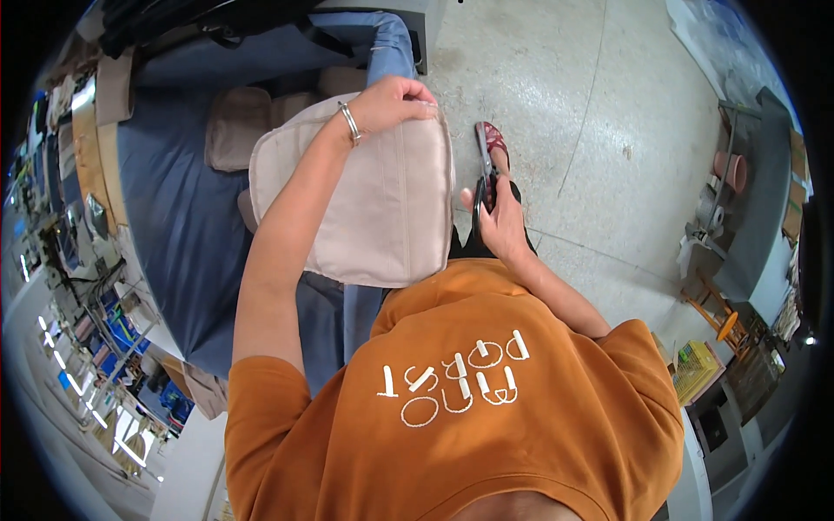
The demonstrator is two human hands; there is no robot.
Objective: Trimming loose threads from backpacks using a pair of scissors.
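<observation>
A beige padded fabric piece (pixel 360 208), roughly square with rounded corners and a seam down its right part, spans from the blue-covered surface to my lap. My left hand (pixel 393 104) pinches its far right corner, thumb and fingers closed on the edge. To the right of the fabric, my right hand (pixel 501 221) grips a pair of scissors (pixel 484 165) by the black handles. The metal blades point away from me, apart from the fabric. Whether the blades are parted I cannot tell.
The blue cloth surface (pixel 174 226) lies at the left, with more beige padded pieces (pixel 236 130) on it. A dark bag (pixel 200 26) sits at its far end. Pale floor (pixel 591 130) stretches to the right, with a wooden stool (pixel 721 317) and a yellow crate (pixel 698 369) beyond.
</observation>
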